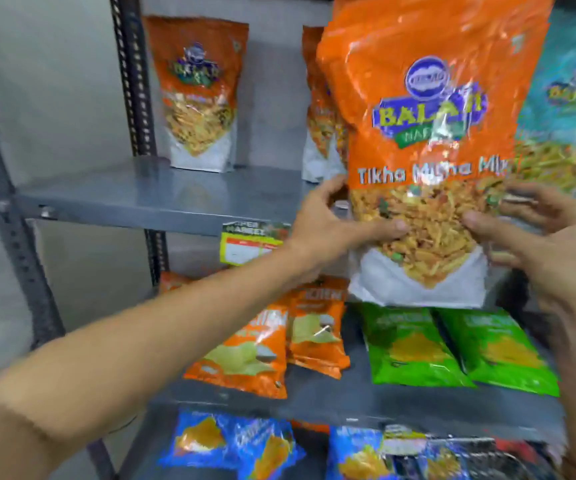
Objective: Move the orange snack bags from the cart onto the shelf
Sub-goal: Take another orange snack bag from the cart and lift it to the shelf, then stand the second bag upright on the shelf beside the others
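Both hands, left hand [328,226] and right hand [556,244], are seen gripping an orange snack bag [428,133] before the shelf [162,199]; it is best set upright beside the standing bags [198,95].

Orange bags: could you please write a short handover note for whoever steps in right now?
Left hand and right hand: both grip the lower part of one orange bag, held upright in front of the upper shelf.
Done: one orange bag stands at the shelf's left, more behind the held one.
Left: set this bag down. The cart is out of view.
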